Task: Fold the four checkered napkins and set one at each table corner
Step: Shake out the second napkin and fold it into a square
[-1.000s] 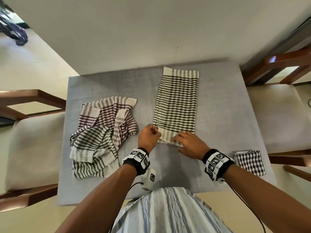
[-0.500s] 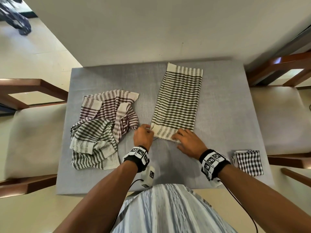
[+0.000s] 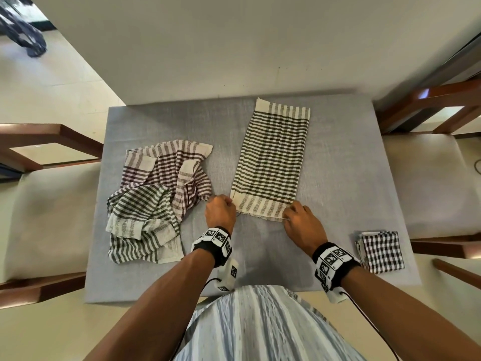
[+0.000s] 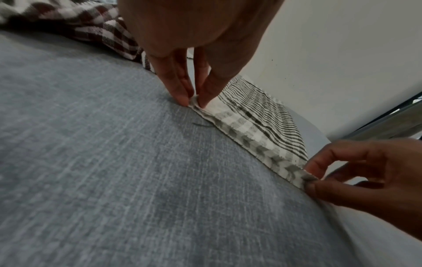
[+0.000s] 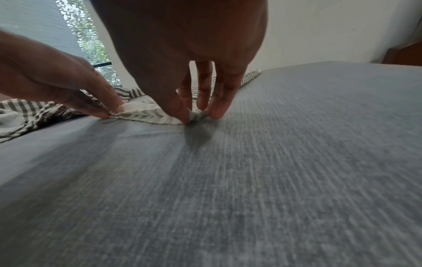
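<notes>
A dark-striped checkered napkin (image 3: 273, 162) lies folded lengthwise as a long strip on the grey table (image 3: 338, 178). My left hand (image 3: 221, 212) pinches its near left corner, and my right hand (image 3: 296, 220) pinches its near right corner. In the left wrist view the napkin (image 4: 262, 115) is pinched between my left fingertips (image 4: 182, 97), with the right hand (image 4: 356, 173) at the other corner. The right wrist view has my right fingers (image 5: 182, 112) on the napkin's near edge (image 5: 146, 112). A small folded black-and-white napkin (image 3: 381, 251) sits at the near right corner.
Two crumpled napkins lie at the table's left: a maroon-striped one (image 3: 166, 173) and a grey-green one (image 3: 140, 222) overlapping it. Wooden chairs with cream seats (image 3: 44, 212) flank the table on both sides. A wall runs behind the far edge.
Both hands have spread apart along the napkin's near edge, from near its middle out to the two corners, and now pinch them. The napkin itself lies in the same place.
</notes>
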### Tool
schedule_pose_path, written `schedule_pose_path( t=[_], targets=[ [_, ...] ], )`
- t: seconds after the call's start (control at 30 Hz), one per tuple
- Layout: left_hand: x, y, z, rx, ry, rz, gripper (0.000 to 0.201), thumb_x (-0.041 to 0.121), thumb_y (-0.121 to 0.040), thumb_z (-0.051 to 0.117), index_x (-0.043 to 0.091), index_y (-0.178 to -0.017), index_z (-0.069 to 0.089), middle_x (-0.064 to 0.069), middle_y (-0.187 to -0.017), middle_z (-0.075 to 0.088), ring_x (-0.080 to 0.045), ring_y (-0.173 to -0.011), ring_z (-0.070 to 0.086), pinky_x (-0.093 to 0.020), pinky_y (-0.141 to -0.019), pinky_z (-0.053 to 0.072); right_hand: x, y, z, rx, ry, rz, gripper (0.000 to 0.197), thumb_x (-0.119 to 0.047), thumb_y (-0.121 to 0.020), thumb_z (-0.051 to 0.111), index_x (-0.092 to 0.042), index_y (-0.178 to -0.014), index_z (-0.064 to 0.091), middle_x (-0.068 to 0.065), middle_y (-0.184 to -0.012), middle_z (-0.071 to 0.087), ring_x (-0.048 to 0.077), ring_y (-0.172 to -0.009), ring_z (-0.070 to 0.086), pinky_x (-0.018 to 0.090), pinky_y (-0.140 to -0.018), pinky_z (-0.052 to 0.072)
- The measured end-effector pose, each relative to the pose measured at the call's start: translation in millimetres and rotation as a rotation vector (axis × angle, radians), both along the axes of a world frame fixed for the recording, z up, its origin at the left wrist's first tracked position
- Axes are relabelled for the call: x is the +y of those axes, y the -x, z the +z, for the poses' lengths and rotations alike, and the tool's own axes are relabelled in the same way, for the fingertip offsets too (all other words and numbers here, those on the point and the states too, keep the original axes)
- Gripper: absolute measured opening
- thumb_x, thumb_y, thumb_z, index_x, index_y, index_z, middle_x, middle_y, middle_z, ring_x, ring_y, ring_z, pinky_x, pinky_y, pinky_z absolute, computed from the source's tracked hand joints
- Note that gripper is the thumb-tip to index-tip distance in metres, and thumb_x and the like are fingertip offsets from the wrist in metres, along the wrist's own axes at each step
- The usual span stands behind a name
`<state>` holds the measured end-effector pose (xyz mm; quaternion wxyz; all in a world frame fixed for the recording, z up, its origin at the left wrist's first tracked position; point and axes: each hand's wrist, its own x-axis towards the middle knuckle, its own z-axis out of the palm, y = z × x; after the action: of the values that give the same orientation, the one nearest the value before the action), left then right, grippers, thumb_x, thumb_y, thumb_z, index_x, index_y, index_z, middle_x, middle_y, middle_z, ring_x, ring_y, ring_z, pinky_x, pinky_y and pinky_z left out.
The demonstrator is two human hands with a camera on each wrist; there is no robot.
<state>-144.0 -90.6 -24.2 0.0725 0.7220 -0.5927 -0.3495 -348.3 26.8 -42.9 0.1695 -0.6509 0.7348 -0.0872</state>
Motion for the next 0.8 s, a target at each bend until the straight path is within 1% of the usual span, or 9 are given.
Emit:
schedule_pose_path(
  t=[0.07, 0.17, 0.27, 0.33, 0.47, 0.57, 0.63, 0.7, 0.8],
  targets=[
    [1, 1, 1, -0.021, 0.019, -0.04, 0.017, 0.009, -0.089, 0.057, 0.012, -0.097, 0.072, -0.008, -0.104, 0.068, -0.024, -0.092, 0.063, -0.035, -0.083, 0.053, 2, 1, 0, -0.053, 0.012, -0.036, 0.007, -0.007, -0.087, 0.067, -0.005, -0.094, 0.067, 0.011, -0.102, 0.062, 0.026, -0.074, 0.061, 0.034, -0.061, 0.053],
    [0, 1, 3, -0.028, 0.022, -0.094, 0.017, 0.007, -0.089, 0.055, 0.011, -0.101, 0.067, -0.009, -0.106, 0.065, -0.026, -0.094, 0.061, -0.035, -0.083, 0.05, 5, 1, -2, -0.093, 0.003, -0.029, 0.007, -0.008, -0.09, 0.063, -0.006, -0.095, 0.067, 0.01, -0.1, 0.063, 0.025, -0.074, 0.062, 0.034, -0.063, 0.053],
    [0, -1, 3, -0.002, 0.009, -0.121, 0.023, 0.009, -0.087, 0.059, 0.016, -0.108, 0.058, -0.007, -0.104, 0.065, -0.026, -0.094, 0.061, -0.038, -0.084, 0.053, 9, 1, -4, -0.096, -0.019, 0.007, 0.009, -0.011, -0.092, 0.061, -0.006, -0.097, 0.067, 0.009, -0.101, 0.064, 0.025, -0.08, 0.063, 0.035, -0.067, 0.055],
    [2, 0, 3, 0.039, 0.005, -0.12, 0.024, 0.014, -0.084, 0.063, 0.019, -0.107, 0.055, -0.005, -0.099, 0.066, -0.024, -0.089, 0.062, -0.039, -0.08, 0.055, 11, 3, -5, -0.108, 0.004, 0.041, 0.008, -0.01, -0.091, 0.064, -0.006, -0.097, 0.068, 0.009, -0.105, 0.062, 0.024, -0.082, 0.063, 0.033, -0.07, 0.055],
    [1, 2, 9, 0.193, -0.044, -0.009, 0.018, 0.011, -0.083, 0.068, 0.017, -0.098, 0.061, 0.0, -0.089, 0.066, -0.015, -0.08, 0.063, -0.031, -0.074, 0.055, 18, 10, -8, -0.138, 0.019, 0.155, 0.013, -0.007, -0.089, 0.064, -0.008, -0.102, 0.067, 0.005, -0.112, 0.059, 0.023, -0.086, 0.061, 0.031, -0.073, 0.055],
    [-2, -3, 9, 0.276, -0.087, 0.07, 0.015, 0.003, -0.084, 0.064, 0.015, -0.093, 0.065, 0.005, -0.086, 0.064, -0.014, -0.082, 0.063, -0.031, -0.076, 0.056, 22, 14, -12, -0.133, 0.029, 0.168, 0.019, -0.006, -0.09, 0.064, -0.01, -0.108, 0.068, 0.005, -0.112, 0.063, 0.023, -0.09, 0.062, 0.031, -0.078, 0.056],
    [-2, -8, 5, 0.328, -0.124, 0.104, 0.019, 0.0, -0.084, 0.063, 0.018, -0.086, 0.067, 0.002, -0.088, 0.067, -0.016, -0.085, 0.066, -0.034, -0.079, 0.059, 23, 14, -13, -0.136, 0.047, 0.137, 0.022, -0.005, -0.09, 0.065, -0.009, -0.111, 0.068, 0.006, -0.114, 0.065, 0.024, -0.094, 0.064, 0.033, -0.081, 0.057],
    [-2, -13, 2, 0.365, -0.165, 0.114, 0.023, -0.002, -0.084, 0.063, 0.021, -0.081, 0.069, -0.003, -0.089, 0.071, -0.019, -0.087, 0.069, -0.037, -0.081, 0.06, 22, 13, -15, -0.147, 0.063, 0.117, 0.023, -0.004, -0.089, 0.065, -0.009, -0.112, 0.068, 0.007, -0.112, 0.065, 0.024, -0.095, 0.064, 0.036, -0.08, 0.058],
    [-3, -15, -2, 0.459, -0.262, 0.13, 0.025, -0.007, -0.087, 0.062, 0.014, -0.077, 0.072, -0.012, -0.098, 0.073, -0.023, -0.089, 0.072, -0.039, -0.081, 0.061, 21, 13, -14, -0.127, 0.074, 0.126, 0.017, -0.006, -0.091, 0.065, -0.008, -0.107, 0.071, 0.008, -0.107, 0.064, 0.025, -0.091, 0.065, 0.037, -0.077, 0.059]
  ],
)
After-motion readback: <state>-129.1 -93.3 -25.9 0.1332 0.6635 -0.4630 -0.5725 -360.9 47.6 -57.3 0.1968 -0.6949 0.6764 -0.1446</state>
